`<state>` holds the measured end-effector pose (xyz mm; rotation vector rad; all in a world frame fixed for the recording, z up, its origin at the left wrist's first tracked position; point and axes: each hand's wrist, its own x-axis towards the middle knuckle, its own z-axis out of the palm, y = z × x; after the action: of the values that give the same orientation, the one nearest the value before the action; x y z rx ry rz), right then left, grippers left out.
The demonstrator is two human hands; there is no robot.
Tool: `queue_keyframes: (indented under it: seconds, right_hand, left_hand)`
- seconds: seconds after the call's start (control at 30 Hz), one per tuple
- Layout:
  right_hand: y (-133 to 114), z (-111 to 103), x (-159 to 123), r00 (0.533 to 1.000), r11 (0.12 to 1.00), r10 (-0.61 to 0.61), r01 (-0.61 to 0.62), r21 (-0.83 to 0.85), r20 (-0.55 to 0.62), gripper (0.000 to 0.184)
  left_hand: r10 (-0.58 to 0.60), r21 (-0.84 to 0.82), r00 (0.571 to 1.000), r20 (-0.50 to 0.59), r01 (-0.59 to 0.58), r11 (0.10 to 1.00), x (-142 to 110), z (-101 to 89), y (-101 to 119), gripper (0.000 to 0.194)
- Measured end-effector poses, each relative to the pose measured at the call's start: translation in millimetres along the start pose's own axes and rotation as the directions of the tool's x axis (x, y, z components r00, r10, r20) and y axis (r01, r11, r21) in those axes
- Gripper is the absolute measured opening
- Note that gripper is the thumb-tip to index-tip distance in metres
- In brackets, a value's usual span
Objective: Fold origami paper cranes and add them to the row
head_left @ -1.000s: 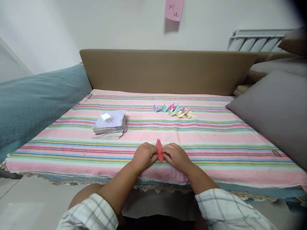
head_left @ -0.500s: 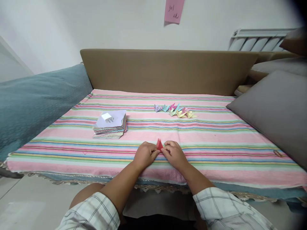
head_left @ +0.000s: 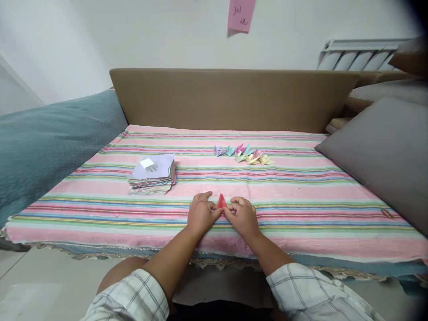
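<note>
A small piece of folded red paper (head_left: 221, 201) stands between my hands near the front of the striped cloth, its narrow points facing away from me. My left hand (head_left: 202, 214) pinches its lower left corner with thumb and finger, the index finger raised off to the side. On the other side, my right hand (head_left: 242, 217) grips the lower right corner between thumb and fingertips. The bottom edge of the paper is partly hidden by both thumbs.
Several folded paper cranes (head_left: 251, 157) sit together farther back. To the left, a white plug adapter (head_left: 147, 164) rests on a stack of paper squares (head_left: 152, 183). A grey cushion (head_left: 384, 151) leans at the right, near a small brown object (head_left: 387, 213).
The red paper's near point has been folded up, turning a diamond into a shorter triangle. Both thumbs have moved to its bottom edge, and a left finger has lifted.
</note>
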<state>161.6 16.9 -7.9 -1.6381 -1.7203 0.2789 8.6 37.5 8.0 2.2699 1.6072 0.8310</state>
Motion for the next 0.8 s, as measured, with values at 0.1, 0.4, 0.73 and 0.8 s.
queue_keyframes:
  seconds: [0.1,0.4,0.73,0.8]
  right_hand:
    - [-2.6,-0.4,-0.2,1.000,0.999,0.031,-0.031,-0.020,0.001,0.016]
    - [-5.9,-1.3,0.8,0.997,0.995,0.072,-0.070,-0.074,0.027,0.017]
    - [-5.5,1.1,1.6,0.997,0.995,0.071,-0.069,-0.077,0.019,0.018]
    - [-5.9,1.2,1.8,0.997,0.994,0.070,-0.068,-0.080,0.023,0.019]
  left_hand:
    - [-0.047,0.006,0.999,0.009,0.047,0.999,1.3,-0.1,1.8,0.014]
    - [-0.100,0.096,0.994,0.032,0.096,0.991,1.6,-1.9,7.2,0.015]
    - [-0.107,0.093,0.993,0.043,0.103,0.990,0.9,-2.3,6.1,0.015]
    - [-0.103,0.095,0.994,0.037,0.099,0.991,0.9,-2.6,6.5,0.015]
